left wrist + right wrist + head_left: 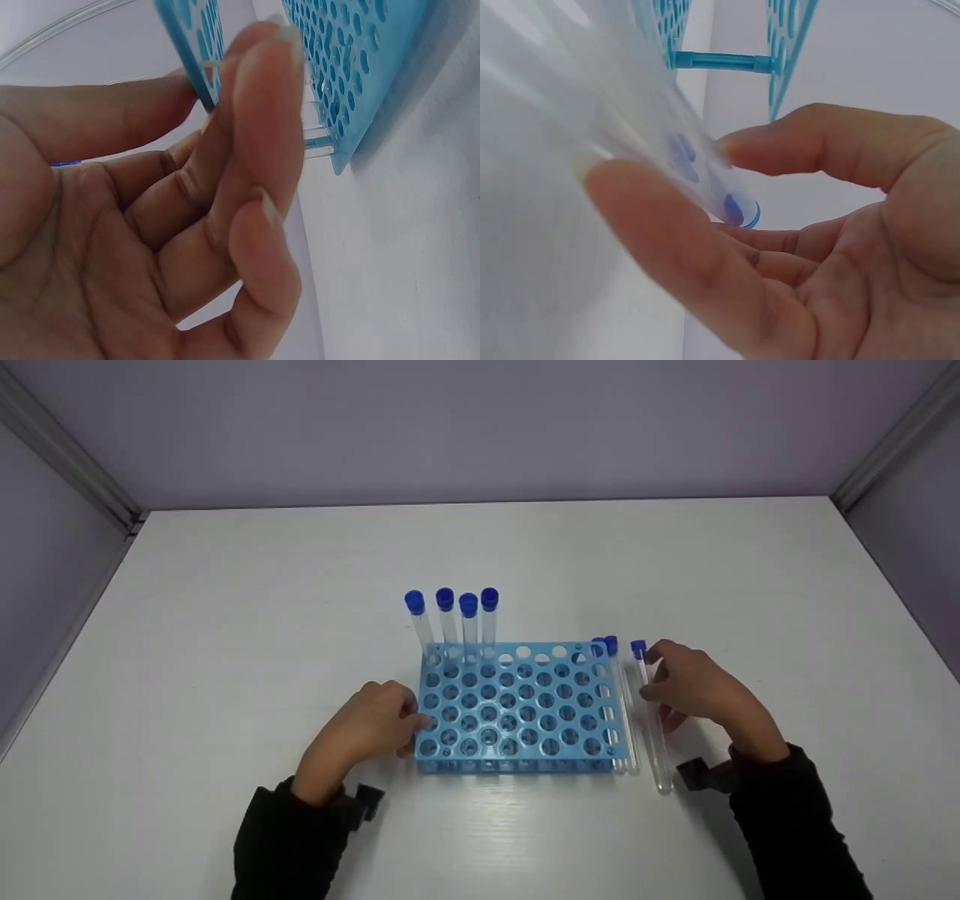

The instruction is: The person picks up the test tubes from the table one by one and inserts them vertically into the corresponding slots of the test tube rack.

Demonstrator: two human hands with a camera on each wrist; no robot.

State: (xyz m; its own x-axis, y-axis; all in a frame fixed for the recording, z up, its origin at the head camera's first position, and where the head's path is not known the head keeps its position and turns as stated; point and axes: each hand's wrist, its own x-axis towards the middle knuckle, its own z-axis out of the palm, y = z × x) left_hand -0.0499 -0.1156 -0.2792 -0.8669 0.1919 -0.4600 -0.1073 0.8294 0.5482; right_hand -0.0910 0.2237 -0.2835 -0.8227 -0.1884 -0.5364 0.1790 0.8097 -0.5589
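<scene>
A light-blue test tube rack [517, 701] with rows of round holes stands on the table. My left hand [375, 724] grips its left edge; in the left wrist view the thumb [97, 120] and bent fingers meet at the rack's top plate [191, 45]. To the right of the rack, my right hand [694, 686] pinches a clear test tube [656, 735] with a blue cap between thumb and fingers. The right wrist view shows this tube [705, 161] running close past the lens, its blue cap at the far end.
Several blue-capped tubes [469, 619] stand in the rack's back row at the left, some leaning. Two more capped tubes [626, 720] lie along the rack's right side, partly hidden by it. The white table [262, 585] ends at a pale back wall [480, 435].
</scene>
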